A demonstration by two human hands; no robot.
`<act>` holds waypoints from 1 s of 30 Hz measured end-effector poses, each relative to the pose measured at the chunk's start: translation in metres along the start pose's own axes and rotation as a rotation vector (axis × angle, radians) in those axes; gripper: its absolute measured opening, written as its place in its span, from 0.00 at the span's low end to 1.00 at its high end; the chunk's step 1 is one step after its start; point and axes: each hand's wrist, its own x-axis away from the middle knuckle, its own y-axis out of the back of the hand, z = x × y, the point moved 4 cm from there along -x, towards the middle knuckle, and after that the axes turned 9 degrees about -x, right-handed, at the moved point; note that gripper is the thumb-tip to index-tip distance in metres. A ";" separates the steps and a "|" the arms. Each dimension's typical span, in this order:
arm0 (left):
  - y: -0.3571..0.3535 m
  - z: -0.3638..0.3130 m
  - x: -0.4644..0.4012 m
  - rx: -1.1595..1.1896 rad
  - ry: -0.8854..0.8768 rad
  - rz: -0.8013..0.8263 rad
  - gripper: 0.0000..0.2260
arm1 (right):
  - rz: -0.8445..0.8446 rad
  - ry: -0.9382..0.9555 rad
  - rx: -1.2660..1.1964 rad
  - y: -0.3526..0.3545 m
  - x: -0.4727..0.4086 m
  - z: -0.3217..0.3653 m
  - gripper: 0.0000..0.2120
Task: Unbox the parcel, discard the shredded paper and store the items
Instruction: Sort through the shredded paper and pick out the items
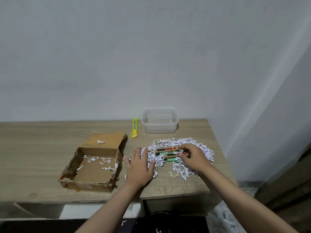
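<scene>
White shredded paper (198, 149) lies heaped on the right half of a pale wooden table (42, 148), seen from the head camera looking down over two bare forearms. Nested in the heap are small flat packets (165, 150), printed in tan, red, black and mint green, lying side by side; their labels are too small to read. The right hand (193, 157) rests on the right end of the packets, its fingers curled down over them and pinching at their edge. The left hand (140, 163) lies flat, fingers straight and spread, pressing on the left edge of the paper heap and holding nothing.

Left of the hands sits the opened cardboard box (90, 175), its torn flap folded back toward the wall, with a few stray strips of paper scattered on its floor and one clump on the flap. A yellow-green utility knife (134, 128) lies just beyond the box's far right corner. Beside the knife, near the wall, stands a clear plastic container (159, 126) with no lid. More paper scraps lie on the floor below the table's front edge.
</scene>
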 end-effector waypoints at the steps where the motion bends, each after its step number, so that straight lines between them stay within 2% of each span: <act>1: 0.002 0.001 0.001 -0.002 0.017 -0.017 0.28 | -0.044 0.029 0.008 0.001 0.000 0.001 0.13; 5: 0.015 -0.007 0.004 0.038 0.018 -0.155 0.30 | -0.184 0.199 0.126 0.001 0.003 0.019 0.07; 8: 0.020 -0.019 0.002 0.075 -0.092 -0.175 0.27 | -0.137 0.280 0.165 -0.012 0.001 0.038 0.06; 11: 0.016 -0.023 -0.001 0.028 -0.143 -0.105 0.24 | -0.011 0.251 0.181 -0.030 -0.009 0.050 0.08; 15: 0.001 -0.006 0.000 -0.046 -0.001 0.021 0.29 | 0.072 0.165 0.228 -0.042 -0.025 0.053 0.11; 18: -0.005 0.000 0.003 -0.020 -0.016 0.003 0.31 | 0.096 0.132 0.259 -0.045 -0.034 0.053 0.12; 25: -0.014 0.003 0.004 0.031 -0.019 -0.067 0.28 | 0.159 0.179 0.362 -0.049 -0.040 0.058 0.10; 30: -0.014 0.004 0.003 0.044 -0.012 -0.079 0.27 | 0.070 0.215 0.286 -0.043 -0.034 0.057 0.11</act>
